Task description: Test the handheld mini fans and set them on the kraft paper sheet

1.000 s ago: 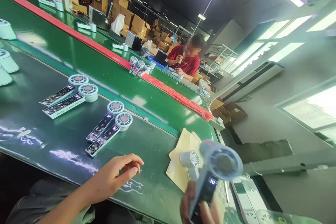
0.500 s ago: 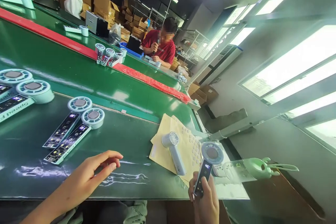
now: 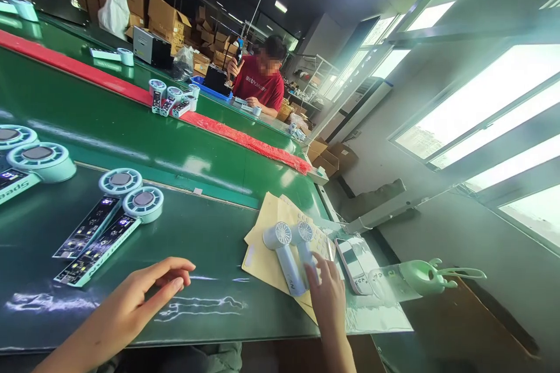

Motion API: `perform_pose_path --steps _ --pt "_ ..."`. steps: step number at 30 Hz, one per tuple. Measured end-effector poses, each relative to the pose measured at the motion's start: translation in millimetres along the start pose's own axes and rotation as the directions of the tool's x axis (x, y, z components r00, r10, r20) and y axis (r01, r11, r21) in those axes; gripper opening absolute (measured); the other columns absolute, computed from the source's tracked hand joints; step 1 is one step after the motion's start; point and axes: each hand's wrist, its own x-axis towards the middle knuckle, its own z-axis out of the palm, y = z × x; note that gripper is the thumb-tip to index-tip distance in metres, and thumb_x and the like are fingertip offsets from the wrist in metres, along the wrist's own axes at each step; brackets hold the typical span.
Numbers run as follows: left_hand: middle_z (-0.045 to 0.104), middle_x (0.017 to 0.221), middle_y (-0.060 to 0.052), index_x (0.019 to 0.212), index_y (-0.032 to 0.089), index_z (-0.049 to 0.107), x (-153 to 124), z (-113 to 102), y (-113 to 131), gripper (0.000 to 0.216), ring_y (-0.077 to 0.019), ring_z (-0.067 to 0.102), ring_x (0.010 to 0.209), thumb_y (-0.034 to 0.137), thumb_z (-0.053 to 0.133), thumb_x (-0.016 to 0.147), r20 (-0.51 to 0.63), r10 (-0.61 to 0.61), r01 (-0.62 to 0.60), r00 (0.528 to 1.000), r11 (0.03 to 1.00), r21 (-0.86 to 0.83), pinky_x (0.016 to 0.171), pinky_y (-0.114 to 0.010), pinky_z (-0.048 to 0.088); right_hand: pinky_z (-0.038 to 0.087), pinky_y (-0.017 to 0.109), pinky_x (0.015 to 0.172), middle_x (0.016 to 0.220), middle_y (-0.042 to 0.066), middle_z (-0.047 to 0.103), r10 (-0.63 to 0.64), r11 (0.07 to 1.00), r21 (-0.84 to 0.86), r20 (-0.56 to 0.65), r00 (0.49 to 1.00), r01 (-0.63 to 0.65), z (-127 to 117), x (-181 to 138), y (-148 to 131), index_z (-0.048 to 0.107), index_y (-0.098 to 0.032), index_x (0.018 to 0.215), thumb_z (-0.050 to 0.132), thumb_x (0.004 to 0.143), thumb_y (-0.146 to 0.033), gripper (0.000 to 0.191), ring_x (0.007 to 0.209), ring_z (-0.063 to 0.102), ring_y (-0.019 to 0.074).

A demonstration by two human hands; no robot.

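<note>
Resting on the yellow sheets, two white fans are seen side by side at the bench's right end, heads away from the person, handles running back toward the bench edge. The right hand is laid on the handle of the right-hand fan, fingertips touching it; whether the fingers are closed round it cannot be told. The fans lie just ahead and slightly left of that hand, so the right hand is much the nearer. The left hand is held low over the green belt, fingers loosely together, holding nothing, well apart from the fans. Two board-and-fan units lie beyond it.
</note>
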Motion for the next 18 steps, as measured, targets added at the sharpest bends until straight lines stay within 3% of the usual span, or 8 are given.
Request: perform_pose_path --steps 4,8,13,18 --pt "0.064 0.094 0.002 0.101 0.03 0.058 0 1 2 0.038 -0.0174 0.058 0.092 0.059 0.052 0.078 -0.032 -0.032 0.032 0.999 0.999 -0.005 0.078 -0.017 0.044 0.047 0.034 0.069 0.095 0.008 0.06 0.009 1.0 -0.004 0.0 1.0 -0.009 3 41 23 0.061 -0.015 0.101 0.029 0.1 -0.051 0.049 0.079 0.058 0.0217" --pt "0.064 0.089 0.002 0.101 0.03 0.058 1 -1 3 0.038 -0.0163 0.058 0.089 0.058 0.053 0.077 -0.038 -0.024 0.023 0.999 0.999 -0.028 0.077 -0.016 0.044 0.048 0.037 0.075 0.088 0.004 0.059 0.004 0.994 -0.112 0.07 0.998 0.003 18 75 43 0.061 -0.014 0.095 0.053 0.097 -0.038 0.026 0.077 0.058 0.0192" --pt "0.062 0.086 0.001 0.1 0.028 0.058 2 -1 0 0.037 -0.0171 0.057 0.087 0.058 0.051 0.078 -0.04 -0.007 0.004 0.999 0.998 -0.069 0.078 -0.018 0.044 0.045 0.044 0.086 0.095 0.005 0.059 -0.021 0.97 -0.24 0.117 0.993 0.048 33 79 46 0.062 -0.014 0.096 0.06 0.094 -0.026 0.012 0.094 0.056 0.0234" --pt "0.062 0.087 0.002 0.099 0.029 0.058 3 -1 -3 0.035 -0.0161 0.056 0.087 0.057 0.051 0.079 -0.021 -0.002 0.001 1.0 0.999 -0.053 0.078 -0.016 0.043 0.045 0.044 0.086 0.096 0.004 0.059 0.014 0.964 -0.264 0.142 0.99 0.024 33 84 47 0.062 -0.014 0.093 0.062 0.093 -0.022 0.008 0.094 0.056 0.023"
